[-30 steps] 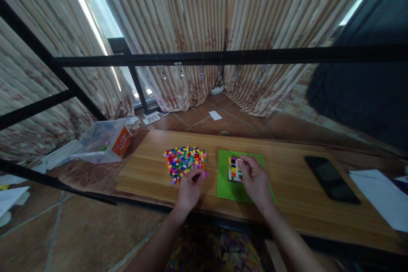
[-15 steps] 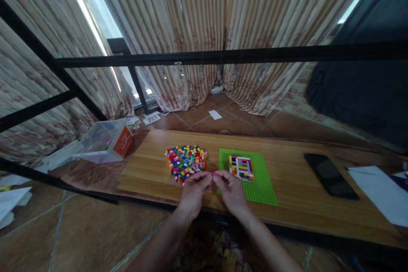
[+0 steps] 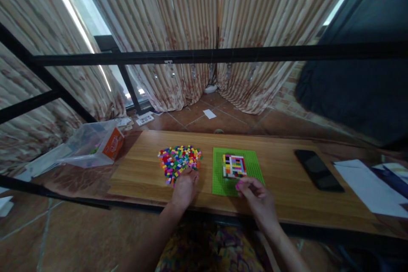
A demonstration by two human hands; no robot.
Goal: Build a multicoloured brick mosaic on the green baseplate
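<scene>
My right hand pinches a small magenta toy brick between thumb and forefinger, over the near edge of the green baseplate. Just beyond those fingertips, a low rectangular build of many-coloured bricks with white strips sits on the baseplate. My left hand is at the near right edge of a heap of loose coloured bricks. Its fingers point down toward the heap, and the fingertips are too small and covered to show whether they grip a brick.
Right of the baseplate a black phone lies on the wooden board, with white papers beyond it. A clear plastic box with an orange label stands left of the board. A black metal bar crosses ahead, before curtains.
My hands, together on a magenta piece before, have separated. The left has moved to the brick heap; the right has gone rightward to the baseplate with the magenta brick. The view has shifted slightly.
</scene>
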